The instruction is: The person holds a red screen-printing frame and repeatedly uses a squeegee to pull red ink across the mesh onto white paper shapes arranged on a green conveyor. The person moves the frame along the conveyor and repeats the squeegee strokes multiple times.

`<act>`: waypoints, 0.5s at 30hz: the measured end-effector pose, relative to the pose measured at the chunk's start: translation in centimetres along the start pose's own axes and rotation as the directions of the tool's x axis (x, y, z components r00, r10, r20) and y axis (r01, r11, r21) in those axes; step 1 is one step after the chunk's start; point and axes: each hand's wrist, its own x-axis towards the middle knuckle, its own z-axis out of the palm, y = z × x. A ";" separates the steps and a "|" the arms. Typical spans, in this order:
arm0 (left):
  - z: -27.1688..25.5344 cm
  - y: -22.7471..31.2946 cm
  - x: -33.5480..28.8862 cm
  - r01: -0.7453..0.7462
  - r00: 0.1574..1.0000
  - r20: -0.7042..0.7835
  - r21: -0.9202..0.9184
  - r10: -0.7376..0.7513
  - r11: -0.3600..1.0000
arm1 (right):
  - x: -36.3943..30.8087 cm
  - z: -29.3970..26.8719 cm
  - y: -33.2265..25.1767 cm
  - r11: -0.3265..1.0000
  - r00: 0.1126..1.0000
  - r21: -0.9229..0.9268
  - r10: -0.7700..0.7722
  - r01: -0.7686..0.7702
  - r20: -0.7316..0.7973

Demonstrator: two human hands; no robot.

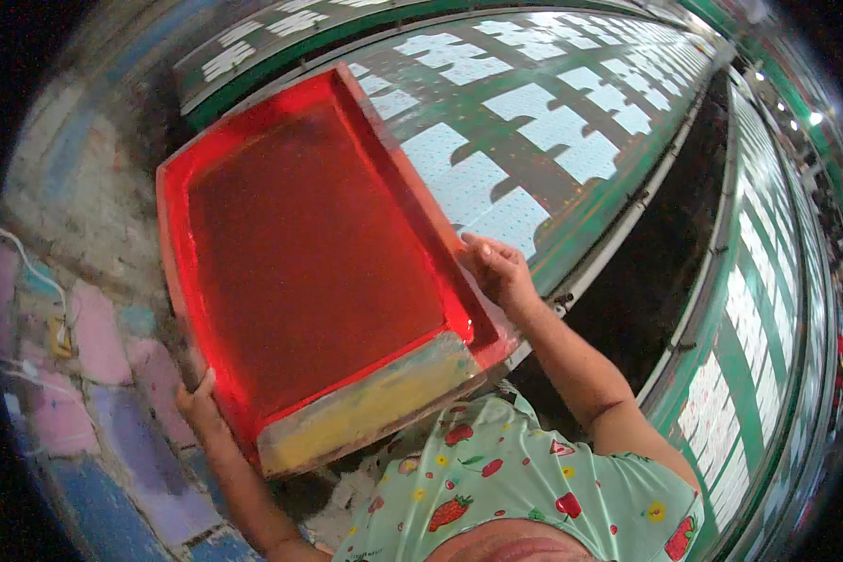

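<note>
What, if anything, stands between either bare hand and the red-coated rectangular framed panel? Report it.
Nothing visible does. The bare left hand holds the red-coated rectangular framed panel at its left edge; the bare right hand is at its right edge, with no object visible between.

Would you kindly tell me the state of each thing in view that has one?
Red screen frame: held, coated red.
Left hand: gripping the frame's left edge.
Right hand: curled at its right edge.
Pale pieces: flat, in spaced rows.
Bright lamp: lit.
</note>
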 end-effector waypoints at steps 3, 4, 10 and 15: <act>4.1 -0.8 -1.8 -0.006 0.999 -0.034 -0.021 0.005 1.000 | 3.7 -2.4 -2.6 0.933 0.989 -0.329 0.146 -0.146 -0.026; 5.8 -1.4 -2.3 0.033 0.995 -0.101 0.061 -0.026 0.998 | 5.1 -3.5 -3.2 0.897 0.991 -0.424 0.135 -0.125 -0.006; 18.7 -5.7 -7.5 0.120 0.952 -0.295 0.124 -0.079 0.985 | 11.9 -12.9 -7.5 0.842 0.979 -0.499 0.176 -0.205 -0.106; 27.4 -7.8 -12.2 0.100 0.969 -0.237 0.121 -0.069 0.988 | 13.5 -19.7 -11.5 0.900 0.968 -0.363 0.201 -0.243 -0.150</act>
